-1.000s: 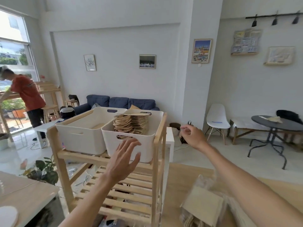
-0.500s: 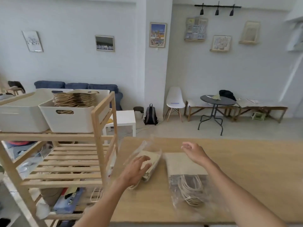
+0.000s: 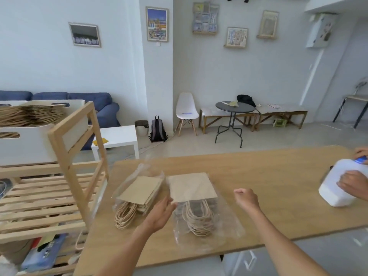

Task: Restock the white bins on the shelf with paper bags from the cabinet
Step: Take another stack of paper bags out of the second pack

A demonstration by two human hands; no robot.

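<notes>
Two clear plastic packs of brown paper bags with twine handles lie side by side on the wooden table [image 3: 258, 172]: a left pack [image 3: 139, 193] and a right pack [image 3: 192, 189]. My left hand [image 3: 162, 213] hovers open between them, fingertips near the right pack's lower left corner. To the right of that pack my right hand [image 3: 246, 199] hangs above the table, loosely curled and holding nothing. On the wooden shelf [image 3: 65, 156] at left stands a white bin [image 3: 31, 144] holding a stack of paper bags [image 3: 31, 114].
Another person's hands [image 3: 352, 184] hold a white plastic jug [image 3: 338, 184] at the table's right edge. The shelf's post stands close to the left pack. Beyond the table are a white side table [image 3: 117, 138], a backpack [image 3: 158, 130], a chair and a round table.
My view has swung right and down from the shelf to the table. Both hands dropped from near the bin toward the two packs; the left hand shifted from the left pack toward the right one.
</notes>
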